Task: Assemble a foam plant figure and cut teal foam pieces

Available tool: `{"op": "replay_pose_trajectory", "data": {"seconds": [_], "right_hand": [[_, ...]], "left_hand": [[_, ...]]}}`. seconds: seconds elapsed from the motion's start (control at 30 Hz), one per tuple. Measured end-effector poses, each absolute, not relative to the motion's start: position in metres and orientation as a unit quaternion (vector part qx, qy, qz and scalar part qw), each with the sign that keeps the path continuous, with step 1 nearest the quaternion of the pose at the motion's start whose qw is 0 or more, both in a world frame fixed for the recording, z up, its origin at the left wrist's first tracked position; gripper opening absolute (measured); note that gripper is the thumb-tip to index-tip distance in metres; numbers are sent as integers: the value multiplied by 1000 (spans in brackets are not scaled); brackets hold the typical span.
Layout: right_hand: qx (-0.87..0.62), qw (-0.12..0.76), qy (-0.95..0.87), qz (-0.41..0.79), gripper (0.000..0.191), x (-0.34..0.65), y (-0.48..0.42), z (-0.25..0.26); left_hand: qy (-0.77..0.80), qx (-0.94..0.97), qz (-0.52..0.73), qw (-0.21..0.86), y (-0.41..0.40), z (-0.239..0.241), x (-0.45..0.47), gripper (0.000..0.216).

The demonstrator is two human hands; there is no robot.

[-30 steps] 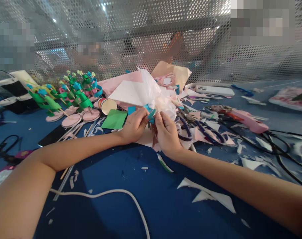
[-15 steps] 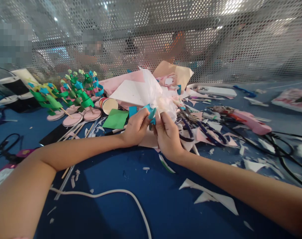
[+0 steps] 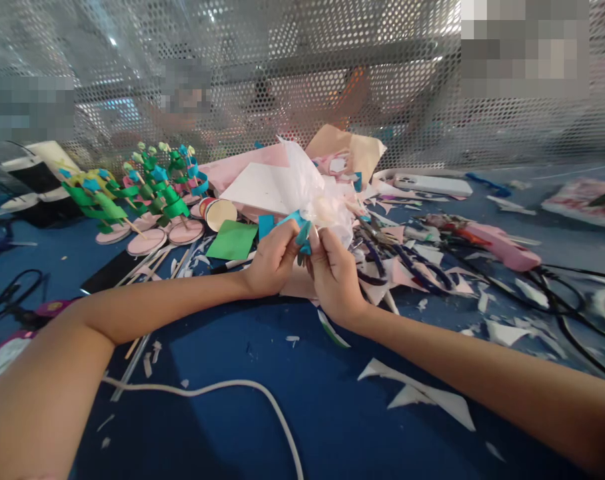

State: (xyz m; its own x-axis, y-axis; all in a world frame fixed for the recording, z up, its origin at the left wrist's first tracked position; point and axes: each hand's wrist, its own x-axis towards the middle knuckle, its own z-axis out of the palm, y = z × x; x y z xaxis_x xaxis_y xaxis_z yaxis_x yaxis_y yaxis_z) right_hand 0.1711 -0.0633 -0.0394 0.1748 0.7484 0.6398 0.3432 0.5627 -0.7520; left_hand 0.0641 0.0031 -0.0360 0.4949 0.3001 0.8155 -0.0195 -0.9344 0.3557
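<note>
Between my two hands is a small folded piece of blue paper (image 3: pixel 305 238), pinched by the fingertips of both; its exact shape is partly hidden by the fingers. My left hand (image 3: pixel 272 259) is closed on its left side. Opposite it, my right hand (image 3: pixel 336 277) is closed with the thumb pressed to the paper. Just behind the hands lies a crumpled clear plastic bag (image 3: pixel 315 193). A green paper square (image 3: pixel 232 240) and a blue paper piece (image 3: pixel 266 225) lie to the left of my left hand.
At the left stand several paper plants on pink round bases (image 3: pixel 146 242). Scissors (image 3: pixel 422 267) and a pink glue gun (image 3: pixel 502 245) with a black cord lie to the right. A white cable (image 3: pixel 222 385) crosses the front. Paper scraps (image 3: pixel 417 393) are scattered about; a perforated metal panel (image 3: pixel 302 73) stands behind.
Both hands keep their pinch on the blue paper, with only slight finger movement. The view has shifted a little; the things on the table stay in place.
</note>
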Motion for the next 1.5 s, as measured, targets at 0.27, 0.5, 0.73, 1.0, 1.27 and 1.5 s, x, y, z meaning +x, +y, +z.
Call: {"op": "replay_pose_trajectory", "data": {"seconds": [0.27,0.5,0.73,1.0,1.27,1.5], "right_hand": [[-457,628,-624,82,27,172,-63,-39],[-456,625,-628,84,26,173,-63,-41],[-443,622,-643,56,27,172,-65,-41],[-423,672,-573,200,32,171,-59,-47],[-447,636,-589,220,43,173,-62,-44],[-444,602,-634,197,42,175,-62,-42]], "left_hand": [[93,849,516,70,1,-35,65,19],[86,858,504,51,0,-33,65,17],[48,860,503,68,0,-32,65,17],[73,834,545,47,5,-36,67,19],[33,834,547,60,8,-38,68,24],[59,821,549,146,15,-40,69,27]]}}
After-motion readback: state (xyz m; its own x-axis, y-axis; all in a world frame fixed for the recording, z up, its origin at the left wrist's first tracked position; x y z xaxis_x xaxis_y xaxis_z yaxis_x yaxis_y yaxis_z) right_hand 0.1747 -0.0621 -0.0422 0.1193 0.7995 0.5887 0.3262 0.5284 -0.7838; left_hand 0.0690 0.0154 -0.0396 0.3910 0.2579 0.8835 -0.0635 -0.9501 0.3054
